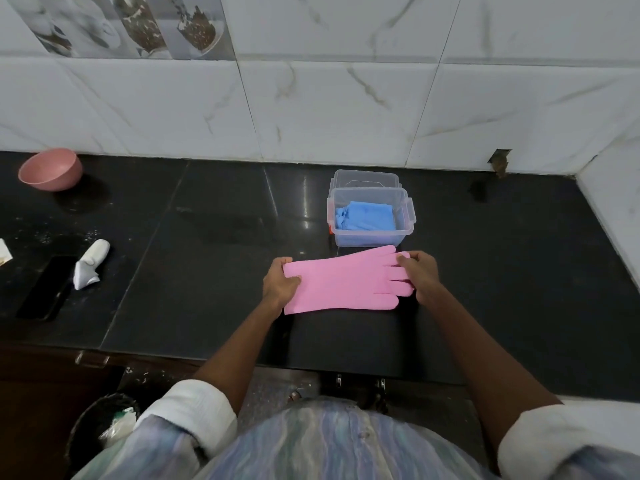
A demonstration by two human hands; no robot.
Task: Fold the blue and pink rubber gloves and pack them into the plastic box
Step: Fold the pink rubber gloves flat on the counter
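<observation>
I have the pink glove (343, 280) flat on the counter (207, 271), lying left to right just before the plastic box (372, 216) holding the blue gloves (367, 216), my left hand (280, 284) pinching its cuff and my right hand (419, 273) gripping its fingertips.

Kitchen, black counter (214, 271), tiled wall (346, 109)
</observation>
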